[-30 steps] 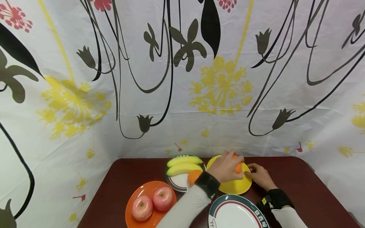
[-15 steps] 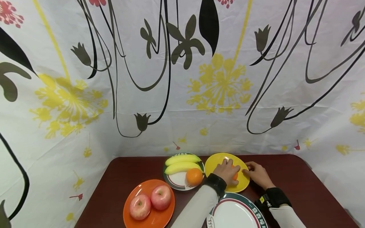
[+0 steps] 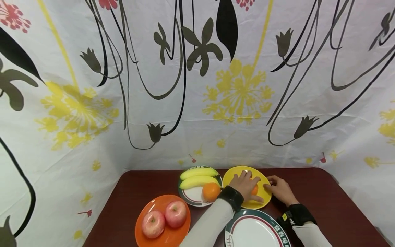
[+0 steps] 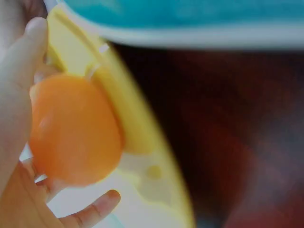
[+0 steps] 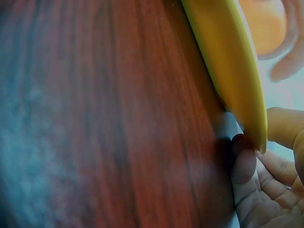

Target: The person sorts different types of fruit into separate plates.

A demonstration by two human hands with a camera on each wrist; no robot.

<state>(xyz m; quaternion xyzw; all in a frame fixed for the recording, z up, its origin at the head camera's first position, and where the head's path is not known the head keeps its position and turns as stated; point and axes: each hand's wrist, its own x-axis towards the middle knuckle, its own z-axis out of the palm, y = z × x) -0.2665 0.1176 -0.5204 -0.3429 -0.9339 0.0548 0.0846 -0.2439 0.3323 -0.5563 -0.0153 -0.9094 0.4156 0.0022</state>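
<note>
In the head view, an orange [image 3: 254,189] sits on a yellow plate [image 3: 229,176] at the back of the table. My left hand [image 3: 244,187] reaches over it from the left, fingers spread. The left wrist view shows that orange [image 4: 76,130] beside the palm, with the thumb and fingers extended loosely around it. My right hand [image 3: 281,192] is at the plate's right edge. In the right wrist view, its thumb and fingers [image 5: 244,166] pinch the rim of the yellow plate [image 5: 232,66] from both sides.
Left of the yellow plate, a white green-rimmed plate [image 3: 192,197] holds two bananas [image 3: 197,182] and another orange [image 3: 211,191]. An orange plate [image 3: 169,236] bears two apples [image 3: 175,214]. A larger white plate [image 3: 256,231] stands in front. A patterned cloth [image 3: 185,154] hangs behind.
My left hand has lowered the orange onto the yellow plate, and its fingers have spread apart. My right hand has stayed at the plate's rim.
</note>
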